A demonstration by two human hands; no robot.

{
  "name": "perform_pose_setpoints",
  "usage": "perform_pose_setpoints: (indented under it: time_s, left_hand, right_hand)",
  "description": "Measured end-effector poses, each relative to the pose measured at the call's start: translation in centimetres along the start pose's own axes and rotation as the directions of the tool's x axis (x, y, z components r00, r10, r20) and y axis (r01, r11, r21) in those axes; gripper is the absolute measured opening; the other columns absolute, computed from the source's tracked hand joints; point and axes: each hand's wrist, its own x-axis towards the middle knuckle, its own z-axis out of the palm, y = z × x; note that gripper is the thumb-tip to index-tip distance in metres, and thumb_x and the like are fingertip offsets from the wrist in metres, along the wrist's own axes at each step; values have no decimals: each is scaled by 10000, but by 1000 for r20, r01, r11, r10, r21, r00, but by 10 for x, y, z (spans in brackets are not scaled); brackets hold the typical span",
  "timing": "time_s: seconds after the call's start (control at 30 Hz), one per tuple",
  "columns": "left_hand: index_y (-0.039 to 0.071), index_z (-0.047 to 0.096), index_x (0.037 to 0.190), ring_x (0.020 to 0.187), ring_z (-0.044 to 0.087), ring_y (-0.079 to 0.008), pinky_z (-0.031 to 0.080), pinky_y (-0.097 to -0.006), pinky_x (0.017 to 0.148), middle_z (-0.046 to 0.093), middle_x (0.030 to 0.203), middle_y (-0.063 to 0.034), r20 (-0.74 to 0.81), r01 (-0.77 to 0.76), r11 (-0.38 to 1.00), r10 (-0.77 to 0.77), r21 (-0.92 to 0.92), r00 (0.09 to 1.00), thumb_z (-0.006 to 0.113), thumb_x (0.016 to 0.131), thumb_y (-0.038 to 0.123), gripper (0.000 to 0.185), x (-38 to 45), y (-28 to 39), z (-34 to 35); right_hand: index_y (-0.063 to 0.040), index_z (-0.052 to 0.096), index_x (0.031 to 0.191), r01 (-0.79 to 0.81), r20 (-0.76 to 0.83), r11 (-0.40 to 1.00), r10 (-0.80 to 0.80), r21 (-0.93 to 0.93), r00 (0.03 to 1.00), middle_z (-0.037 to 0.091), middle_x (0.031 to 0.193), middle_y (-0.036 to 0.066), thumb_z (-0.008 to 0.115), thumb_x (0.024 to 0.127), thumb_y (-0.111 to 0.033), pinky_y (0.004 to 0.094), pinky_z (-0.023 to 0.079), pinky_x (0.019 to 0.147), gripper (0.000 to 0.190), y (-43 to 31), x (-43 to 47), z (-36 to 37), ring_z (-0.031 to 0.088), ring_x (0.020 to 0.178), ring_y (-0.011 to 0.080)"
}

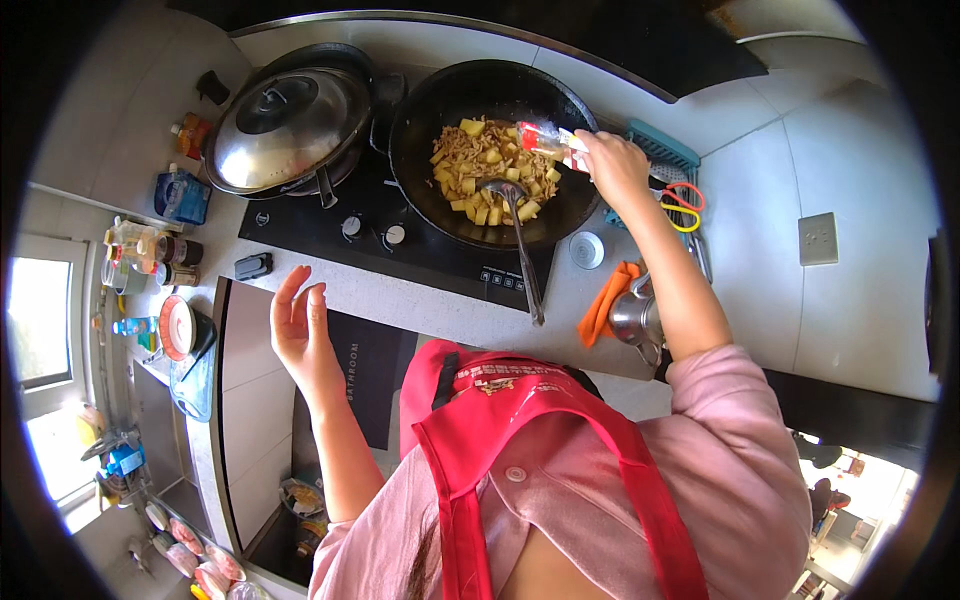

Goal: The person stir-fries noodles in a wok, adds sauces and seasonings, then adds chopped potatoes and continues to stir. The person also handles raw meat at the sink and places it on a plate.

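Note:
My right hand (pixel 616 166) grips a small clear seasoning bottle with a red part (pixel 546 142), tipped sideways above the black wok (pixel 420 202). In the wok lie diced potatoes (pixel 480 214) and crumbled, minced-looking food (pixel 459 148). A metal ladle (pixel 521 247) rests with its bowl in the food and its handle over the rim towards me. My left hand (pixel 301 330) hovers in front of the counter edge, fingers apart and holding nothing. Whether anything is coming out of the bottle cannot be made out.
Left of the wok, a lidded pan (pixel 292 135) stands on the black gas hob (pixel 442 259). To the right are a glass lid or dish (pixel 586 250), an orange cloth (pixel 611 300), a metal pot (pixel 636 319) and scissors (pixel 682 206). Jars (pixel 178 251) and a bowl (pixel 178 328) line the left counter.

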Motion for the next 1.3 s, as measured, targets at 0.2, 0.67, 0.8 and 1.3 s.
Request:
perform_pose_setpoints:
  time_s: [0.2,0.67,0.8,1.3]
  left_hand:
    - [16,579,1173,1017,599,-145,449,-275,926,610,1179,-102,12,-16,1000,16,2,1000,636,898,103,294,4,-4,0]
    - [8,572,1178,966,589,-113,443,-238,876,611,1170,-83,67,6,1000,-6,1,998,637,901,92,297,2,2,7]
    - [6,572,1175,958,584,-105,440,-229,858,609,1164,-77,85,-34,999,35,-13,996,636,903,92,293,2,-4,6]
    - [1,472,1309,1130,535,-328,433,-407,966,542,1238,-199,554,-615,744,407,259,726,806,679,134,725,23,4,125]
  right_hand:
    - [-112,631,1136,-47,-43,997,50,59,998,654,890,80,614,846,-178,383,521,733,297,-11,-4,7,640,849,279]
    - [-100,633,1125,-159,-70,983,165,90,984,661,911,106,616,850,-178,388,523,718,287,-10,-2,12,643,827,303]
    - [-47,621,1104,-278,-67,889,323,364,944,675,983,128,613,880,-158,344,519,741,251,-5,-17,21,665,856,279]
    - [4,517,1119,-47,172,-312,385,949,907,658,1028,90,644,893,-86,257,500,824,274,-81,-28,5,622,945,126]
